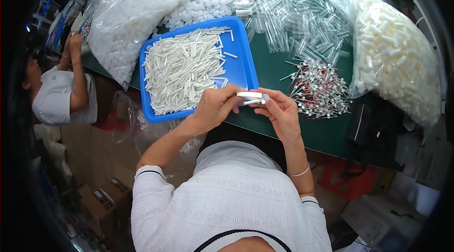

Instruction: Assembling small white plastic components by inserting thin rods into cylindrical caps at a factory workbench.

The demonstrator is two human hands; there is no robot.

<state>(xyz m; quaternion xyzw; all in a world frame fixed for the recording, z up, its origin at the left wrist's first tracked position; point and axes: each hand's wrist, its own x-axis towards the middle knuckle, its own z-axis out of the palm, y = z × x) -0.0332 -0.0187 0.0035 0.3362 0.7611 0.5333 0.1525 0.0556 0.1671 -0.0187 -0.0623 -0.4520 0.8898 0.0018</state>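
Both my hands meet over the near edge of the green table, just right of the blue tray (243, 63). My left hand (212, 106) pinches one end of a white cylindrical piece (249, 95). My right hand (283, 114) is closed around the other end, where a small translucent white cap (266, 97) shows between the fingers. A thin white stick (253, 102) lies just below the cylinder, also at my right fingers. How these pieces join is too small to tell. Many short white sticks (182, 70) are heaped in the tray.
Clear tubes (288, 18) lie piled behind my hands, with small red-and-white parts (319, 89) at right. A bag of cream-white cylinders (397, 53) bounds the right; a bag of white caps (130, 25) stands behind the tray. Another person (66, 84) works at far left.
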